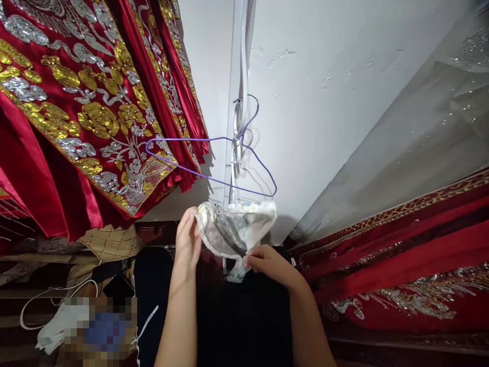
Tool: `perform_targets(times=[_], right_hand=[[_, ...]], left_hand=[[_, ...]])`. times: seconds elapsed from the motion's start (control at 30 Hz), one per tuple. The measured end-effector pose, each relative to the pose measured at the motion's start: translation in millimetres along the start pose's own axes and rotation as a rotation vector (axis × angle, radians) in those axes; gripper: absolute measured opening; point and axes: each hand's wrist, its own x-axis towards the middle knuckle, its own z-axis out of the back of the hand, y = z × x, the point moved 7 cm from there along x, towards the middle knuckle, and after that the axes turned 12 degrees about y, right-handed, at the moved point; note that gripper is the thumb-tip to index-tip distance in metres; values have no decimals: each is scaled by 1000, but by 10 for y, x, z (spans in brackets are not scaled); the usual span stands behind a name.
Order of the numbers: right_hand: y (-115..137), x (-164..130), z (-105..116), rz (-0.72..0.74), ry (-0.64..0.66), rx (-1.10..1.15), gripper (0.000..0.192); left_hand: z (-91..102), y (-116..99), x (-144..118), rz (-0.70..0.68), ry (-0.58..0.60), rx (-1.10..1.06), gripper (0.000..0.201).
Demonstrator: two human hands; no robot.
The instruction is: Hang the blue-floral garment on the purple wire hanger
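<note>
Cloth point(235, 229), small, pale and crumpled, sits in the middle of the frame, held up in the air by both hands. It hangs just below a purple wire hanger point(214, 163), which is hooked on a white strip on the wall point(344, 76).

Left hand point(188, 239) has its grip closed on the cloth's left edge, fingers curled over the top. Right hand point(269, 262) pinches the lower part of the cloth, thumb and fingers pressed together on it. Neither grip is loose.

Red robes with gold and silver stitching point(76, 102) hang at the upper left of the frame. More red fabric point(401, 265) lies at the lower right, with a shiny grey sheet point(420, 127) above it. Some white cords point(49, 298) lie at the lower left.

To handle the cloth well, it seems best to keep both hands pulling gently apart, so the cloth opens flat and its edges can be found. A hard tug could tear thin fabric. The hanger looks light and only hooked on, so a bump might knock it off; slow, soft moves near it would be wise.
</note>
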Motion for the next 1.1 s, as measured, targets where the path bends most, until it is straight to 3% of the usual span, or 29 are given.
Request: perform_targets(times=[0.07, 0.17, 0.27, 0.33, 0.47, 0.57, 0.6, 0.67, 0.73, 0.8, 0.9, 1.0, 1.1], right_hand=[[125, 69, -33, 69, -82, 48, 32], [349, 178, -78, 200, -234, 314, 47], [524, 283, -204, 242, -162, 631, 66], [625, 306, -263, 223, -74, 748, 69], [917, 258, -320, 229, 197, 659, 40], [1164, 185, -209, 265, 300, 380, 23], [1239, 176, -100, 278, 253, 268, 16], [1392, 189, 229, 330, 29, 51, 8], [1545, 224, 599, 447, -262, -79, 12], [1604, 333, 883, 579, -466, -74, 30], [1480, 725, 1062, 588, -474, -6, 51], [1281, 1031, 1059, 502, -368, -30, 30], [1145, 955, 1093, 499, -367, -113, 18]], left_hand=[[-336, -1, -110, 41, 187, 98, 20], [-776, 2, -322, 64, 427, 351, 19], [-1093, -120, -492, -24, 596, 651, 15], [-1167, -243, -524, -80, 619, 783, 19], [-924, -399, -366, -84, 472, 840, 45], [-707, -210, -252, 69, 607, 875, 41], [-644, -121, -242, 134, 680, 908, 47], [-506, -8, -244, 236, 763, 1009, 54], [-371, -29, -239, 273, 755, 1139, 52], [-260, -143, -227, 286, 725, 1267, 51], [-108, -328, -210, 366, 714, 1414, 52], [34, -465, -191, 456, 698, 1557, 42], [137, -589, -141, 478, 632, 1797, 31]])
